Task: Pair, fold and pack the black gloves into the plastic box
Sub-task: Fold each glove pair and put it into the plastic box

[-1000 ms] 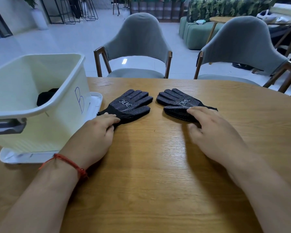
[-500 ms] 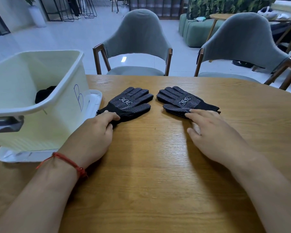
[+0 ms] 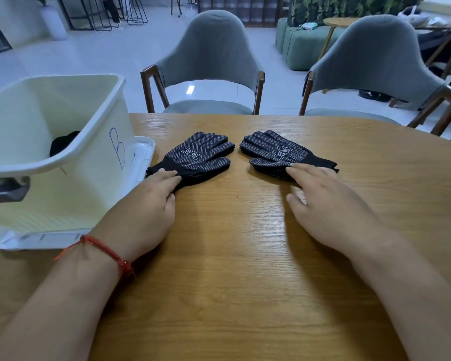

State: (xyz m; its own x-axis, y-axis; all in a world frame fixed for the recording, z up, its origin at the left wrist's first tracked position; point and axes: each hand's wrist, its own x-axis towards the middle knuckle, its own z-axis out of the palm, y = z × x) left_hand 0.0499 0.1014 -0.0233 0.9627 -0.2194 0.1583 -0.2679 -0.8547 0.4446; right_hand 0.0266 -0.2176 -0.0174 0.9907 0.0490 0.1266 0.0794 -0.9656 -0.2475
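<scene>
Two black gloves with white dots lie flat side by side on the wooden table, fingers pointing away from me. The fingertips of my left hand rest on the cuff of the left glove. My right hand lies flat with straight fingers, its fingertips touching the near edge of the right glove. The cream plastic box, marked with a blue B, stands at the left on its white lid. Something black lies inside the box.
Two grey chairs stand at the far side of the table. A green sofa and a small round table sit further back on the tiled floor.
My right hand has drawn back slightly toward me, from lying over the right glove's cuff to touching its near edge. The left hand and both gloves stay where they were.
</scene>
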